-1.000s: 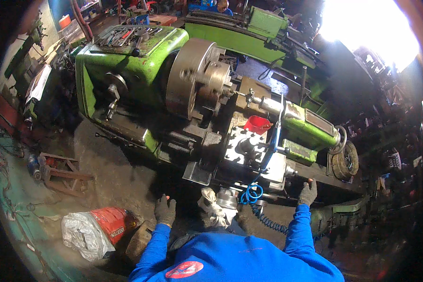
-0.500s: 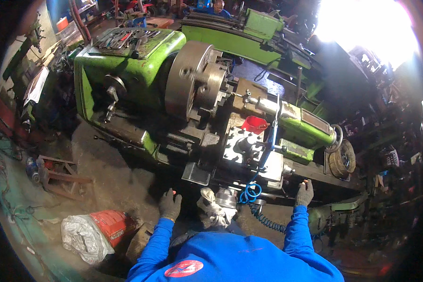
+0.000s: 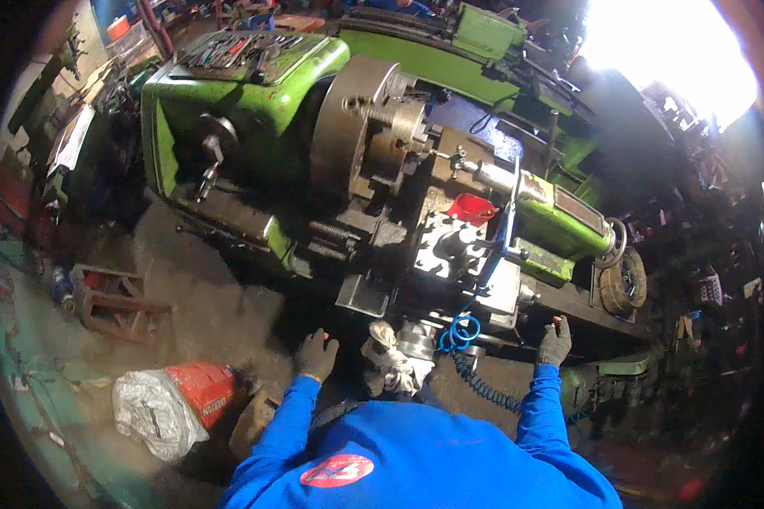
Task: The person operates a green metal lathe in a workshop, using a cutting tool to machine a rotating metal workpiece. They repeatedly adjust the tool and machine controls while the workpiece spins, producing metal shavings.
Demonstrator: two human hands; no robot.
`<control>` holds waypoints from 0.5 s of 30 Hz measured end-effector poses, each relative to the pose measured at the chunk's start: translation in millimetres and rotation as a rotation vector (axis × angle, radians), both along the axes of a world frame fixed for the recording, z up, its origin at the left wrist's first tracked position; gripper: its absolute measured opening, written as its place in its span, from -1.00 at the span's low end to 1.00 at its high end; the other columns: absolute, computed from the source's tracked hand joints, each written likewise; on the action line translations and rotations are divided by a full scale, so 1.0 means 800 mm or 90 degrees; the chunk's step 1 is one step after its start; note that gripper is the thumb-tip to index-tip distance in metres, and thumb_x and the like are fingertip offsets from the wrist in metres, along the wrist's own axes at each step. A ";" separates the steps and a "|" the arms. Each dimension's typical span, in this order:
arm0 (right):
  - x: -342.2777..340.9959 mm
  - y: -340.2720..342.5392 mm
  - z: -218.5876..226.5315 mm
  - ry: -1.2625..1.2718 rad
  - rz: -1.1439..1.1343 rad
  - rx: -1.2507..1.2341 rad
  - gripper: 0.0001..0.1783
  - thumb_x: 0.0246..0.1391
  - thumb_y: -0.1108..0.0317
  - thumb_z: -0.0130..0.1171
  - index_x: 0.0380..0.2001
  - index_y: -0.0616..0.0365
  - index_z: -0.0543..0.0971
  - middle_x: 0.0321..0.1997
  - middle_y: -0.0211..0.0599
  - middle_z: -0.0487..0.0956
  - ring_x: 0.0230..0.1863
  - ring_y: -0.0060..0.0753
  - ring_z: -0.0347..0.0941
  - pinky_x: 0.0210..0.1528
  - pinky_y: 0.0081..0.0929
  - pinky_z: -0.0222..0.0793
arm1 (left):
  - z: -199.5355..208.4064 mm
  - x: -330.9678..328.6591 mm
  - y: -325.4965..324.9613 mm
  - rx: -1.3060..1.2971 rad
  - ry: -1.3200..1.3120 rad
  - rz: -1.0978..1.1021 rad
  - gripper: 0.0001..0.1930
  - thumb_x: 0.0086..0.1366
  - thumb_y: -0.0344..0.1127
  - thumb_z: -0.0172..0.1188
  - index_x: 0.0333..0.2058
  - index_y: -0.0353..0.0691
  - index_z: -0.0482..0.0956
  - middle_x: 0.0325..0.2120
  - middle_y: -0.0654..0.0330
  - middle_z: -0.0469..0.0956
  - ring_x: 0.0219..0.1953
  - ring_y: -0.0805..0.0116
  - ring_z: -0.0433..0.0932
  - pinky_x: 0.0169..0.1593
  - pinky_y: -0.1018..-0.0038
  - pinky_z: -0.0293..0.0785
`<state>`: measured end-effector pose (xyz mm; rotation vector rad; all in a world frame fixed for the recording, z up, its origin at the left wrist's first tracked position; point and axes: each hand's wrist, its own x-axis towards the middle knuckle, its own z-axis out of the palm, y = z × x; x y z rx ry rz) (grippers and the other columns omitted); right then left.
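Note:
In a grey work glove, my left hand (image 3: 317, 355) is held out over the floor, left of a pale rag (image 3: 388, 355), with its fingers apart and nothing in them. My right hand (image 3: 554, 343), gloved too, is raised by the front right of a large green lathe (image 3: 250, 127), its fingers loosely apart and seemingly bare of any object. The rag lies bunched against a round shiny metal part (image 3: 416, 341) at the lathe's front. Between my hands, farther in, stand the tool post (image 3: 452, 248) and a red container (image 3: 471, 209). Neither hand touches the lathe.
The big chuck (image 3: 352, 127) faces the tailstock (image 3: 560, 225). Hand tools (image 3: 238, 51) lie on the headstock. A blue coiled hose (image 3: 460, 335) hangs at the front. A red and white sack (image 3: 174, 411) and a wooden stand (image 3: 115, 301) are on the floor at left.
The view has shifted slightly, so the lathe appears higher and farther right. Both hands stay raised and apart; the left fingers look a little more spread.

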<state>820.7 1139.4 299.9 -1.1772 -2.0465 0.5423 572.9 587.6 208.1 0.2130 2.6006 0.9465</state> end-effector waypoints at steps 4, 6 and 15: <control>0.018 -0.039 0.001 -0.094 -0.019 -0.079 -0.66 0.26 0.42 0.24 0.09 0.23 0.64 -0.03 -0.27 0.71 -0.07 -0.45 0.60 0.08 -0.43 0.50 | -0.032 0.000 -0.022 -0.083 -0.091 -0.015 -0.47 0.31 0.06 0.19 0.08 -0.21 0.57 0.04 -0.06 0.61 0.10 -0.18 0.55 0.18 0.01 0.46; 0.034 -0.067 0.001 -0.165 -0.037 -0.109 -0.63 0.30 0.27 0.23 0.09 0.21 0.63 -0.06 -0.10 0.72 -0.07 -0.26 0.65 0.04 -0.32 0.51 | -0.060 0.006 -0.041 -0.076 -0.103 -0.015 -0.47 0.31 0.09 0.18 0.06 -0.21 0.58 0.04 -0.07 0.61 0.11 -0.17 0.55 0.19 0.01 0.46; 0.208 -0.220 -0.040 -0.509 -0.193 -0.199 -0.59 0.28 0.13 0.19 0.05 0.18 0.63 0.07 0.09 0.65 0.11 0.16 0.57 0.11 -0.04 0.44 | -0.201 0.044 -0.157 -0.331 -0.399 -0.152 -0.34 0.33 0.17 0.04 0.25 -0.11 0.54 0.25 -0.10 0.49 0.23 -0.23 0.50 0.30 0.00 0.39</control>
